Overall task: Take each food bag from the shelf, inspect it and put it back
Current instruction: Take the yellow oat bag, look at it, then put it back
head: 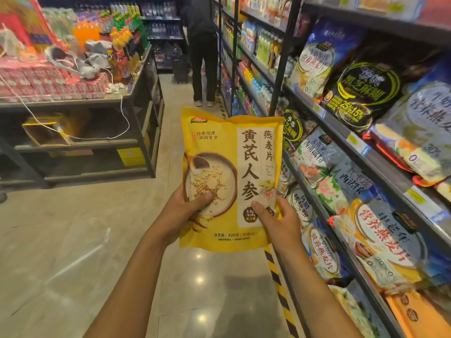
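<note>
Head view: yellow oat bag [229,172] upright, lower edges pinched between fingers [260,211] of both hands.

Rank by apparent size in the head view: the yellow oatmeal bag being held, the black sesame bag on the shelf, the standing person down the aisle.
1. yellow oatmeal bag, nearest the camera
2. black sesame bag
3. standing person, far off

Only apparent size; distance skews it.

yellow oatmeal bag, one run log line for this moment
stage: inspect | yellow plastic oatmeal bag: upright, front to camera | left hand, right hand: grip lower edge | shelf: right
</note>
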A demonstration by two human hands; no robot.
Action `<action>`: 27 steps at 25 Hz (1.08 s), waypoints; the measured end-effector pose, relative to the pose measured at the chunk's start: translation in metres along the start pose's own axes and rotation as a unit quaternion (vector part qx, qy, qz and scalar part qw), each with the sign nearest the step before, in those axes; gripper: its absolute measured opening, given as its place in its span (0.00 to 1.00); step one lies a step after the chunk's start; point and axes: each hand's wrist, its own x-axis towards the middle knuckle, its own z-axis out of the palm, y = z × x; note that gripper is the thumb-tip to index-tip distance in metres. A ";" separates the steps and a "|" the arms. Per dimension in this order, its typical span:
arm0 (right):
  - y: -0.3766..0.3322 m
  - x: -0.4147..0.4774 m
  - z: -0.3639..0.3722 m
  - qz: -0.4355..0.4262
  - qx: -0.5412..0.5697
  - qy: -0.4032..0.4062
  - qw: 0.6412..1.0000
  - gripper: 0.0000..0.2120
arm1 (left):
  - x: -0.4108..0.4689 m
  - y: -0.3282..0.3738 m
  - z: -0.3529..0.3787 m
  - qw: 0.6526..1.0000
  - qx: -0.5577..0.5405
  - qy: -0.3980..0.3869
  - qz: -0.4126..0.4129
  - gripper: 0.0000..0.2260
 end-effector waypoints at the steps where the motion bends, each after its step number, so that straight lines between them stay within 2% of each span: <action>1: -0.001 0.015 -0.003 -0.005 -0.002 0.006 1.000 0.21 | 0.015 -0.001 0.002 1.000 0.000 -0.007 0.000 0.25; 3: -0.002 0.043 -0.010 -0.005 -0.002 0.020 1.000 0.20 | 0.045 -0.003 0.004 1.000 0.000 -0.028 -0.005 0.25; 6: -0.002 0.083 -0.018 -0.006 0.000 0.052 0.999 0.17 | 0.096 0.000 0.013 0.999 0.029 -0.031 -0.013 0.31; 8: -0.004 0.104 -0.023 -0.016 -0.004 0.080 0.997 0.18 | 0.131 0.004 0.021 0.998 0.043 -0.050 -0.013 0.30; 11: -0.010 0.137 -0.032 -0.024 -0.007 0.140 0.990 0.17 | 0.195 0.016 0.038 0.992 0.035 -0.120 -0.003 0.27; 14: -0.016 0.159 -0.040 -0.029 -0.022 0.216 0.976 0.17 | 0.253 0.034 0.060 0.980 0.050 -0.194 -0.005 0.28; 17: -0.018 0.162 -0.055 -0.038 -0.023 0.286 0.957 0.14 | 0.295 0.036 0.088 0.959 0.068 -0.276 -0.009 0.30; 20: -0.021 0.148 -0.075 -0.025 -0.030 0.360 0.932 0.17 | 0.315 0.030 0.129 0.931 0.070 -0.357 -0.026 0.30; 27: -0.031 0.076 -0.119 -0.011 -0.052 0.501 0.864 0.23 | 0.300 0.008 0.233 0.856 0.084 -0.510 -0.031 0.26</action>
